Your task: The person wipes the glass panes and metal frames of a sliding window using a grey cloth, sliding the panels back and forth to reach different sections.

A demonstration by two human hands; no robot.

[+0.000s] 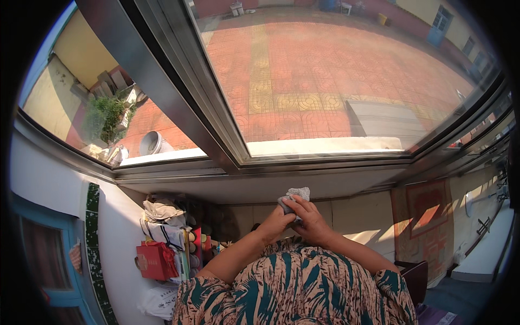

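A crumpled grey cloth [300,192] is bunched between my two hands, in front of my body and below the window sill. My left hand [276,222] grips its lower left side, the thumb pointing toward the other hand. Over the top of the cloth lie the fingers of my right hand [312,219]. Part of the cloth is hidden under the fingers. Above the hands rises a large sliding window with a metal frame [178,81] and a mesh-like pane on the right.
To the left, a red gift bag [154,260] and folded fabrics [163,213] sit on a packed rack. A patterned rug [426,215] and a dark chair [415,280] are at right. Outside stand a white bucket [151,143] and green plants [104,115] on a tiled courtyard [300,65].
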